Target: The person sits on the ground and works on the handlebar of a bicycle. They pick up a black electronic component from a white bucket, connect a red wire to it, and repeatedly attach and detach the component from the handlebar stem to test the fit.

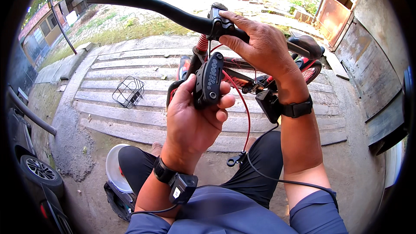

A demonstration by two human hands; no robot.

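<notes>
My left hand [190, 123] is closed around a black folding multi-tool [209, 78], held upright with its marked side panel showing. Just above it, my right hand [268, 47] wraps over the black handlebar [167, 12] of a bicycle, right of the stem clamp [219, 22]; the index finger reaches onto the clamp. Below the bar stands the bicycle's red ringed head tube area [202, 43], partly behind the tool. A red cable [247, 117] hangs from the bicycle and ends in a loose black ring clamp [235, 160] above my lap.
A black wire basket [128, 92] lies on the slatted concrete ahead. Near my left leg are a white basin [113, 169] and a black plastic bag [117, 201]. A car wheel [41, 171] is at far left, metal sheets [362, 60] at right. A black cord [277, 177] links my wrist devices.
</notes>
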